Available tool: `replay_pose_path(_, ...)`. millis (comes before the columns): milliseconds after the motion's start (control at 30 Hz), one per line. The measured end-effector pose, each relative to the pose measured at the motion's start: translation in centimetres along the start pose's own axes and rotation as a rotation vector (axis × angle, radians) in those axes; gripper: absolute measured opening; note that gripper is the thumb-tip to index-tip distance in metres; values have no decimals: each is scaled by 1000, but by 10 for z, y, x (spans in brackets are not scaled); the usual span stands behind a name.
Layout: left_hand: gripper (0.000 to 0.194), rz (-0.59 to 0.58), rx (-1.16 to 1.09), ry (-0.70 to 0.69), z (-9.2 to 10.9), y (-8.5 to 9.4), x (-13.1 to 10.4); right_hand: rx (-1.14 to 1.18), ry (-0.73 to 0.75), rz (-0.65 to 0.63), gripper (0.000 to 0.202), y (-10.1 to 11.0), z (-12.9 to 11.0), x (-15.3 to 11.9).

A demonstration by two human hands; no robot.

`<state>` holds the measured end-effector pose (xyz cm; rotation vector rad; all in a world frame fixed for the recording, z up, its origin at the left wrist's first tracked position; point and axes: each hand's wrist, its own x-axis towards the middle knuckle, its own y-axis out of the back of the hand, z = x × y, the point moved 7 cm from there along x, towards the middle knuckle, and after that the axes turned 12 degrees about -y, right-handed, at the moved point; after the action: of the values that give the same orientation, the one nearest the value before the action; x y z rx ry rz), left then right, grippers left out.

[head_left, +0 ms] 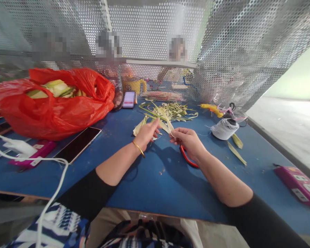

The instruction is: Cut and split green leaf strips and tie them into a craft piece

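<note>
Both hands are over the middle of the blue table (142,182). Between thumb and fingers, my right hand (187,140) pinches a pale husk strip (168,124). My left hand (146,133), with a gold bangle at the wrist, is beside that strip, its fingers extended and partly overlapping; whether it grips anything is unclear. Pale husk pieces (140,126) lie just beyond the left hand. A pile of shredded green and cream scraps (174,111) spreads behind the hands. A red curved handle (188,159) shows under my right hand, which hides the rest of that tool.
A red plastic bag (67,115) of husks fills the left, near a dark phone (79,144) and purple power strip (32,155) with a white cable. At right are a thread spool (224,129), loose husks (237,153) and another purple strip (299,186). Perforated metal (155,31) stands behind.
</note>
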<state>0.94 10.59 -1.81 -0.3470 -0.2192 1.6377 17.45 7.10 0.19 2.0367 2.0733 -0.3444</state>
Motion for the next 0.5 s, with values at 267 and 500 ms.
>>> replay_pose_path(267,32,-89,-234,123,-18,-26,-17,-41,-63,-54,27,-13,8,-2)
replay_pose_path(500,22,-140,-252,126,-16,-31,-24,-61,-10,18,38,-6,8,3)
